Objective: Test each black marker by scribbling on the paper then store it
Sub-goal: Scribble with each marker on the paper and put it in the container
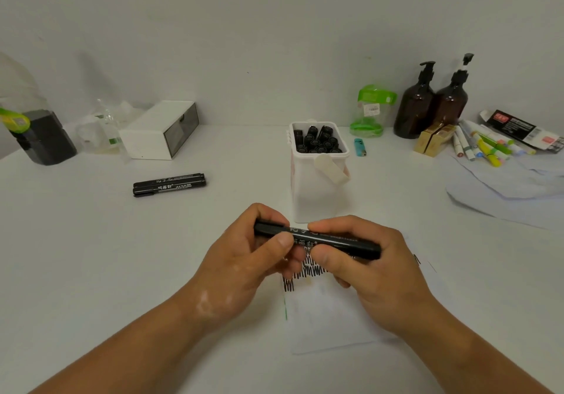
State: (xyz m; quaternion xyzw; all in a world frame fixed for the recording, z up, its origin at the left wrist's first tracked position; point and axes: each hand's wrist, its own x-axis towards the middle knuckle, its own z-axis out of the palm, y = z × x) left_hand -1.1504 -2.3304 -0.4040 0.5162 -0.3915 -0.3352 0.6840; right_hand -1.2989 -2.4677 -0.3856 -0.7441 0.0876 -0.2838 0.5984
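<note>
Gripping black marker [335, 239], left hand [244, 261], right hand [377, 271] both clamped on it; possibly capped; scribbled paper [323, 317] partly hidden.

The desk [91, 256] is a smooth, matt white surface. On it the paper [329, 317] is thin, matt white, inked with black scribble. The black marker [335, 239] has a satin plastic barrel with pale print, as do the two markers [169, 184] at 10 o'clock. At 12 o'clock of the paper the tub [317, 198] is smooth white plastic with a faint sheen. At 2 o'clock stand glossy dark-brown pump bottles [415, 110], plastic or glass I cannot tell, a clear plastic jar [370, 110] with green trim, and a translucent blue plastic lighter [360, 147].
</note>
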